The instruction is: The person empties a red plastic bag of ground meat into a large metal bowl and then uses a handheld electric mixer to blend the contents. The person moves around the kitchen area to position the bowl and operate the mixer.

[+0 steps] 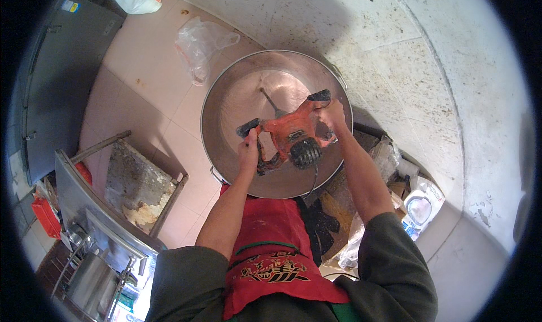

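Observation:
A red handheld electric paddle mixer (pixel 292 129) with black end guards and a black motor housing is held over a large round steel pot (pixel 213 110). My left hand (pixel 247 154) grips its left handle, and my right hand (pixel 331 115) is wrapped around the right one. From the mixer's far side a thin metal shaft (pixel 269 99) slants down into the pot. Its lower end is hard to make out in the pinkish, shiny contents (pixel 239 97). Behind the motor housing a dark power cord (pixel 314 185) hangs across the pot's near rim.
A spotted wall (pixel 381 72) rises close on the right. Cardboard (pixel 338 195) and plastic wrapping (pixel 385 154) lie below it. A clear plastic bag (pixel 203 42) rests on the floor beyond the pot. At left stand a worn low frame (pixel 142 180), a steel counter (pixel 91 190) and a grey cabinet (pixel 67 72).

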Demonstrator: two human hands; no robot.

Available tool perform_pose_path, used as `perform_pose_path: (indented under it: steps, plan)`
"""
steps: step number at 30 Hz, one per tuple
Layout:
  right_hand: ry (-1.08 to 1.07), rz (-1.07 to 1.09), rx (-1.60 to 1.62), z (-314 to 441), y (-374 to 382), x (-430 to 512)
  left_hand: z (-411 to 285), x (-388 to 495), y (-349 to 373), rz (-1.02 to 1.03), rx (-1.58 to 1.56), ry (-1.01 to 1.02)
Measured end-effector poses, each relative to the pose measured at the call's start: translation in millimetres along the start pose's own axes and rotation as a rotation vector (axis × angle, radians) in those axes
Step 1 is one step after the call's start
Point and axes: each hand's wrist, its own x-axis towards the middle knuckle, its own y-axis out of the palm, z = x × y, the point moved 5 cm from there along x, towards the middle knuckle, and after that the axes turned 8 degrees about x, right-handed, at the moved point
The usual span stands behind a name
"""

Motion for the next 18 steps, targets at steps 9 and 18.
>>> perform_pose_path:
  steps: [9,18]
  plan:
    - [0.025,-0.001,0.016,-10.6,-2.4,3.6,37.4,20.5,3.0,-0.011,0.122,-0.013]
    - [-0.021,-0.062,-0.076,-8.8,-11.8,1.3,34.3,19.4,13.8,0.049,-0.030,0.006]
